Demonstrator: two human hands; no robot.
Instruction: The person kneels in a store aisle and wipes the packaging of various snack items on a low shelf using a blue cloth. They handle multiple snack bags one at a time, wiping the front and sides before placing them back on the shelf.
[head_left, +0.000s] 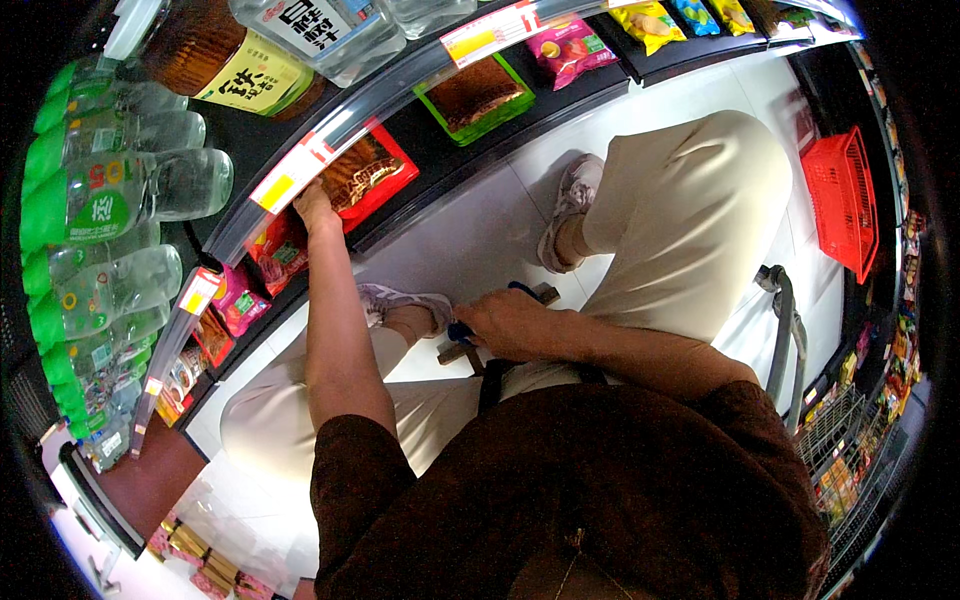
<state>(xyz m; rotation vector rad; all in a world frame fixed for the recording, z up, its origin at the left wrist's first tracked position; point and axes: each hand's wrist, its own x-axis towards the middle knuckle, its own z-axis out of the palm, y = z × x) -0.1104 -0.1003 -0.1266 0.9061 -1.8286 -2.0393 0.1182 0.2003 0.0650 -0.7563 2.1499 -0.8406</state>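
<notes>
My left hand (319, 204) reaches to the lower shelf beside a red snack bag (379, 176) with a browned food picture. Its fingertips are hidden behind the price-label rail (289, 180), so its grip is unclear. Below the wrist lies another red packet (281, 251). In front of my waist, my right hand (506, 322) is closed around a dark blue object (459, 331), which pokes out on both sides of the fist. Short brown bars (456, 352) show beneath it, largely covered by the hand.
Large bottles (255, 75) and green-capped water bottles (97, 202) stand on the upper shelf. A green-edged packet (480, 97) and a pink snack bag (570, 49) sit lower. At right are a red plastic basket (840, 202), a grey curved tube (784, 330) and a wire rack (832, 427).
</notes>
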